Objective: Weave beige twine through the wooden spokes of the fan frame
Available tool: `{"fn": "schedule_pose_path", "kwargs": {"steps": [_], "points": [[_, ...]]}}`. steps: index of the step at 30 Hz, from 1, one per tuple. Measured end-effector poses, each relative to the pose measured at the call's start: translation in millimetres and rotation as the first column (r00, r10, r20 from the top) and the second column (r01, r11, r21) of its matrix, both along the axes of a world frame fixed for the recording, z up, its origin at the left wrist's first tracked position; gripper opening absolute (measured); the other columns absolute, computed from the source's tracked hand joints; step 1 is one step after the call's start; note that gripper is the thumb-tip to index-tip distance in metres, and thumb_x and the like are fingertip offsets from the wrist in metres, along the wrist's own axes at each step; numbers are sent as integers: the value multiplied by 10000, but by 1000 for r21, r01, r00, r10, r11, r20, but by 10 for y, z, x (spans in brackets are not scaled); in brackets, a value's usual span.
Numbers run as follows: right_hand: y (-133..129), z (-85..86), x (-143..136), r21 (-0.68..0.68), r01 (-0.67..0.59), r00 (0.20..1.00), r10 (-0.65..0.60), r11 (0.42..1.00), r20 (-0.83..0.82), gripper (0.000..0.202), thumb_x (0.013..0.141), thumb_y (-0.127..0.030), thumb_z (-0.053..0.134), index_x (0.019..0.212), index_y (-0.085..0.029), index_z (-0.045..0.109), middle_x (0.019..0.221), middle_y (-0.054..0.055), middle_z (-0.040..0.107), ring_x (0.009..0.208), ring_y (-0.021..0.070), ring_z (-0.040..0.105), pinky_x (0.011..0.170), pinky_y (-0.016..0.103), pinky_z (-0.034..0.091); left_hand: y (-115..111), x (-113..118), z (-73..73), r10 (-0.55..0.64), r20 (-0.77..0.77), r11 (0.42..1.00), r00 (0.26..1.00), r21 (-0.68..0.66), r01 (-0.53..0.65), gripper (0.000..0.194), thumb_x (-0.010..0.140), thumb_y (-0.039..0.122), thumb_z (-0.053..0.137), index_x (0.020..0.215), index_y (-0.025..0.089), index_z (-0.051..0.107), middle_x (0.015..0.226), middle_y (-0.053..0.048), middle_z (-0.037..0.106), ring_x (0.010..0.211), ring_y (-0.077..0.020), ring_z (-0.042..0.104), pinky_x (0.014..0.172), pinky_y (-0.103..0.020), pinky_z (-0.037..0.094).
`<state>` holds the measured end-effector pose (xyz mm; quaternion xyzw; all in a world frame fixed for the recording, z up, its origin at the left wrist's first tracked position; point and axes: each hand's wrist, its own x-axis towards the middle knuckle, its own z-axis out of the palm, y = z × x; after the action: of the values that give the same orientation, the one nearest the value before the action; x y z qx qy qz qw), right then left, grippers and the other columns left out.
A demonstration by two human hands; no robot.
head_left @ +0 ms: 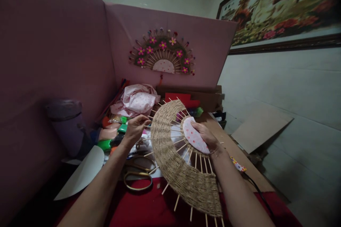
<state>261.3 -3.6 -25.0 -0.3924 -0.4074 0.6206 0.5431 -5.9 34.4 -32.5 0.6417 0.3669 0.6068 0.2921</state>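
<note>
A half-ring fan (173, 165) woven from brown twine on thin wooden sticks is held tilted in front of me. Its hub is a half circle of white cloth with pink dots (195, 137). My right hand (209, 137) grips the fan at this hub, thumb on top of the cloth and the other fingers hidden beneath. At the fan's outer left edge, my left hand (137, 127) is closed, its fingertips pinched at the protruding end of one stick. Bare stick ends poke out all along the outer rim.
Gold-handled scissors (137, 181) lie on the red cloth (125, 205). Behind are coloured clay packets (109, 134) and crumpled dotted cloth (138, 98). A flower-decorated fan (163, 45) hangs on the pink board (207, 49). Left are a white card (85, 173) and lidded container (66, 124).
</note>
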Motion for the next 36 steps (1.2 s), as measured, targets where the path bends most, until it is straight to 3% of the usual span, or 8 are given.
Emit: {"fn": "schedule_pose_path", "kwargs": {"steps": [5, 10, 14, 20, 24, 29, 33, 36], "points": [[-1, -18, 21, 28, -19, 1000, 19, 999, 24, 126, 800, -240, 567, 772, -125, 611, 582, -5, 626, 483, 87, 547, 488, 181, 433, 5, 17, -6, -103, -11, 994, 995, -39, 102, 130, 662, 272, 642, 660, 144, 619, 589, 9, 575, 549, -96, 496, 538, -225, 409], [5, -4, 36, 15, -42, 997, 41, 999, 71, 139, 775, -259, 599, 731, -128, 609, 581, -10, 622, 485, 84, 531, 492, 184, 424, -10, -20, 12, 59, -114, 998, 992, -3, -60, 189, 672, 291, 629, 555, 164, 552, 477, 55, 442, 452, -73, 378, 438, -198, 321], [31, -26, 49, -29, -72, 991, 75, 997, 115, 156, 767, -270, 601, 736, -119, 626, 596, 15, 640, 499, 100, 551, 514, 207, 443, 10, -64, 12, 71, -149, 997, 986, 27, -68, 177, 709, 308, 586, 605, 167, 561, 498, 50, 443, 461, -79, 370, 438, -201, 309], [54, -82, 77, -56, -86, 975, 96, 995, 201, 170, 741, -261, 611, 746, -94, 646, 649, 52, 669, 549, 110, 574, 508, 201, 453, 37, -80, -11, 91, -142, 996, 986, 28, -88, 200, 647, 321, 664, 579, 160, 566, 503, 46, 470, 483, -79, 391, 459, -203, 309], [49, -91, 96, -20, -157, 964, 157, 987, 213, 204, 754, -270, 588, 811, -90, 664, 734, 72, 682, 634, 136, 606, 575, 224, 483, -31, -47, 37, 56, -70, 994, 996, -92, -62, 191, 603, 303, 695, 554, 157, 583, 467, 52, 469, 420, -64, 376, 395, -196, 279], [53, -94, 143, 3, -192, 937, 182, 981, 298, 229, 744, -310, 616, 804, -96, 672, 660, 52, 661, 573, 121, 577, 549, 216, 475, -125, -47, 145, -17, 61, 963, 998, -269, 33, 217, 562, 312, 720, 549, 154, 572, 449, 57, 469, 346, -54, 359, 318, -191, 255], [23, -85, 138, -15, -256, 938, 252, 967, 240, 257, 757, -330, 614, 859, -99, 659, 664, 45, 661, 527, 100, 563, 506, 195, 465, -113, -77, 145, -128, 142, 939, 982, -301, 166, 258, 564, 335, 729, 544, 140, 561, 465, 35, 509, 388, -71, 441, 377, -205, 365], [-25, -59, 98, -27, -267, 953, 268, 963, 142, 241, 787, -319, 584, 897, -113, 645, 683, 42, 672, 515, 98, 575, 499, 193, 472, -84, -70, 95, -170, 198, 929, 965, -296, 224, 260, 582, 329, 728, 550, 130, 564, 493, 22, 540, 424, -69, 469, 410, -191, 367]]}}
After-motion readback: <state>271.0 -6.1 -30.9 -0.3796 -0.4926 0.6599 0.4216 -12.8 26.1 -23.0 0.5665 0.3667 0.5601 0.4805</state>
